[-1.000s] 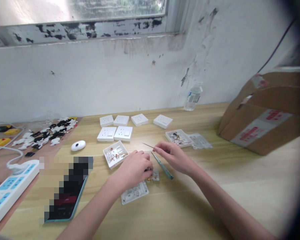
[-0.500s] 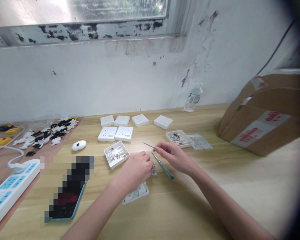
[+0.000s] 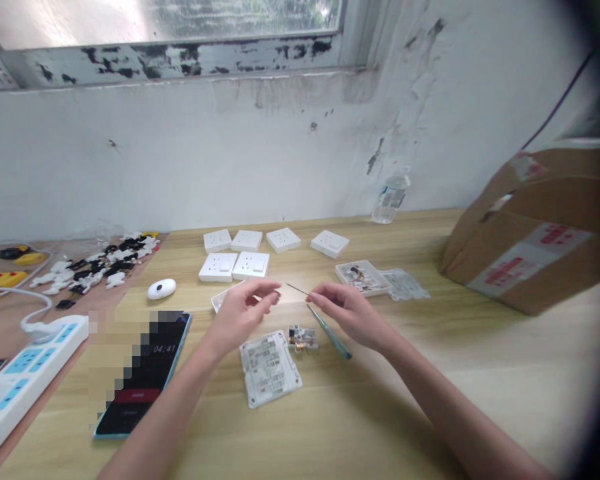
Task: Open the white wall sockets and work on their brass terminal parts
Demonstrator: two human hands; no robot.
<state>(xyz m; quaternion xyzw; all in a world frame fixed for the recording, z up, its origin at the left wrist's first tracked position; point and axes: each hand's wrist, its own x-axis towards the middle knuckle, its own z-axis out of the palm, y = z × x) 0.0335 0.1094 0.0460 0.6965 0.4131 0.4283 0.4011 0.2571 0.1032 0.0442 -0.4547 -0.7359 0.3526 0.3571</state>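
Note:
My right hand point(image 3: 344, 307) pinches a thin dark metal rod point(image 3: 297, 289) that points left; its kind is not clear. Beneath this hand, a screwdriver with a teal handle point(image 3: 336, 340) lies on the table. My left hand point(image 3: 245, 310) is raised with thumb and forefinger apart, and nothing shows between them. It mostly covers a white socket housing point(image 3: 220, 301). Below the hands lie a pale socket back plate point(image 3: 270, 369), inner side up, and a small white module with metal contacts point(image 3: 303, 338).
Several finished-looking white wall sockets point(image 3: 251, 265) stand at the back. An open housing with metal parts point(image 3: 363, 278) lies right of them. A phone point(image 3: 145, 380), a white power strip point(image 3: 35, 367) and a heap of black and white pieces point(image 3: 100, 263) are left; a cardboard box point(image 3: 525, 247) is right.
My left hand has lifted off the small module and moved left and up, over the housing. The module and back plate now show. My right hand keeps its hold on the rod.

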